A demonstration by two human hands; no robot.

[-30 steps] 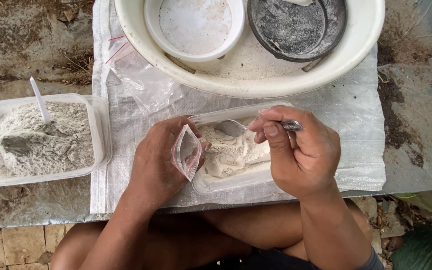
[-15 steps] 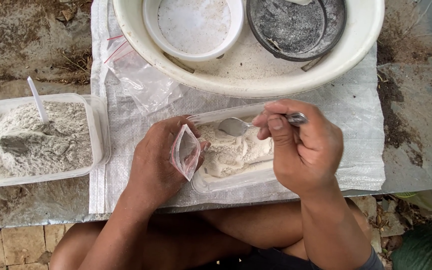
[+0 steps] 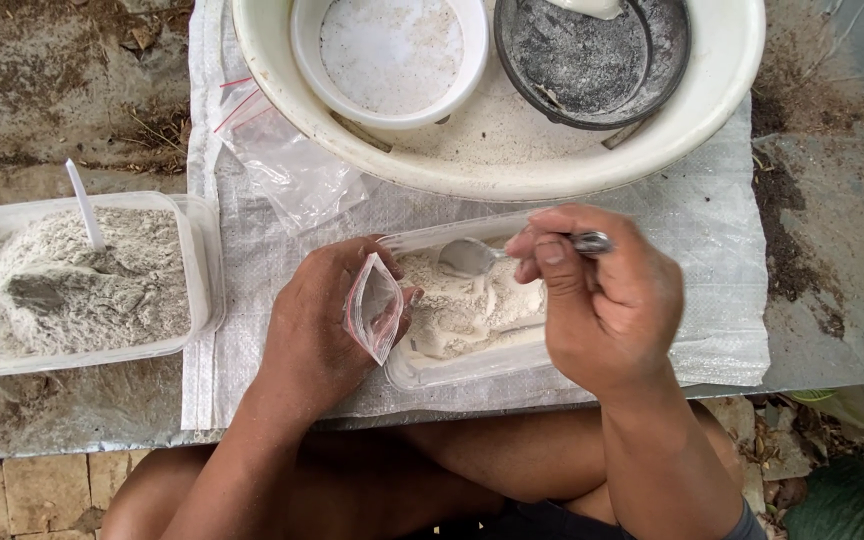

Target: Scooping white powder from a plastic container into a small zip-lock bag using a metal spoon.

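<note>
Your left hand (image 3: pixel 317 325) pinches a small zip bag (image 3: pixel 374 306) open at the near-left edge of the clear tray of pale powder (image 3: pixel 467 310). Your right hand (image 3: pixel 607 300) grips a metal spoon (image 3: pixel 477 257), its bowl low over the powder at the tray's far side. Far behind sits the big white basin (image 3: pixel 512 170); a second powder tub (image 3: pixel 82 280) lies left on the worktop (image 3: pixel 832 230).

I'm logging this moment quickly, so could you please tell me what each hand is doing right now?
Left hand: closed on a small clear zip bag, holding it open.
Right hand: closed on a metal spoon over the powder container.
</note>
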